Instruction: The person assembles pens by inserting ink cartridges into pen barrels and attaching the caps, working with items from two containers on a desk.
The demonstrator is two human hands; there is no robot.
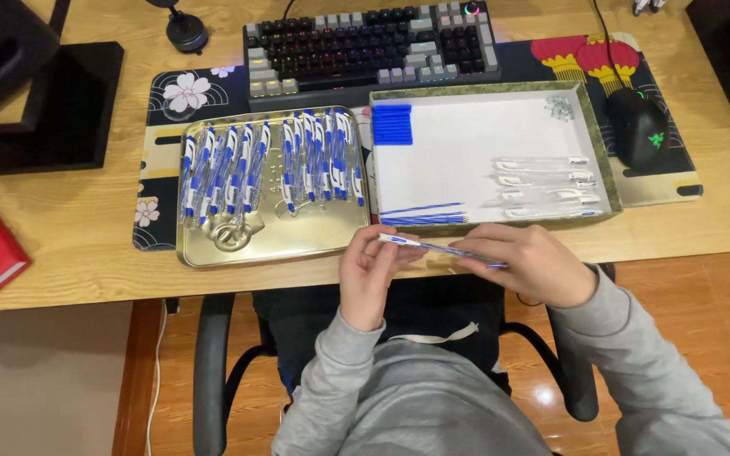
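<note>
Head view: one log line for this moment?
left hand: holds white-and-blue plastic pen | right hand: pinches same pen | gold metal tray: finished pens

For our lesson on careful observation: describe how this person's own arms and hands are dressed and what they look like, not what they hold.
Both arms wear loose grey long sleeves, the cuffs ending at the wrists. The left hand and right hand are bare: no gloves, and no rings or watch can be seen. The sleeves are plain, with no visible markings.
</note>
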